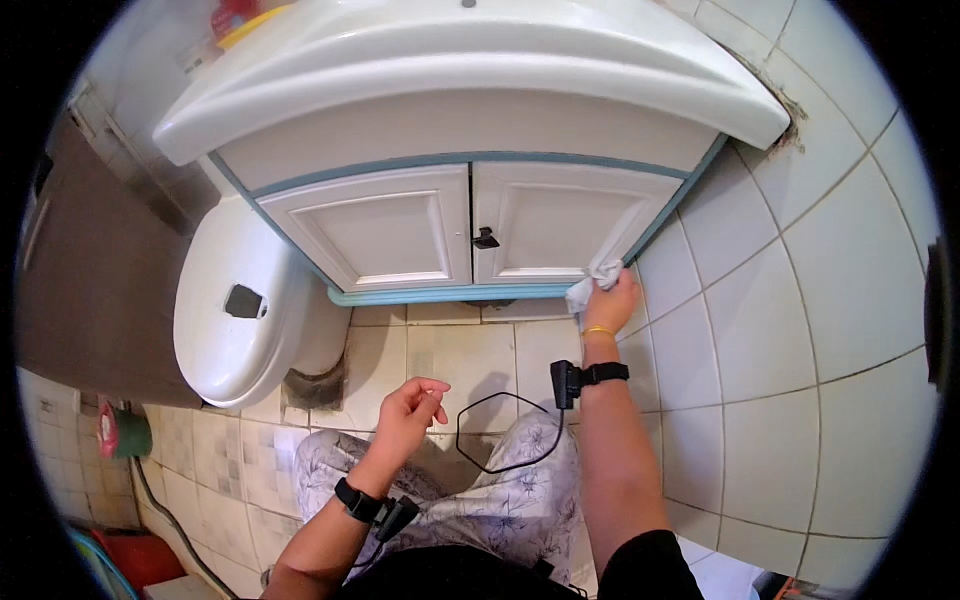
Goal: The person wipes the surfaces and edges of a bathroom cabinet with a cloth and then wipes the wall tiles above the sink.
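- Nearest, the person's patterned trousers (510, 490) show above the floor tiles; a thin black cable (500, 470) loops over one knee, running to the device strapped at the right wrist.
- The left hand (412, 408) hangs over the lap, fingers loosely curled with only a narrow gap to the thumb; nothing shows in it, and it touches no part of the cabinet.
- Further out, the right hand (613, 300) is closed around a crumpled white cloth (606, 272); one end pokes out above the fingers, another to their left; whether it is fabric or paper I cannot tell.
- The cloth lies at the lower outer corner of the right cabinet door (560, 215), just above the light-blue bottom trim (450, 295); the step in hand looks like wiping that corner.
- The next move, I judge, calls for steady pressure along the door's lower edge or the trim, with knuckles kept off the tiled wall (760, 330) close by on the right.
- Beyond, the white basin (470, 50) spans the cabinet top; the toilet (225, 340) stands to the left, well apart from both hands.
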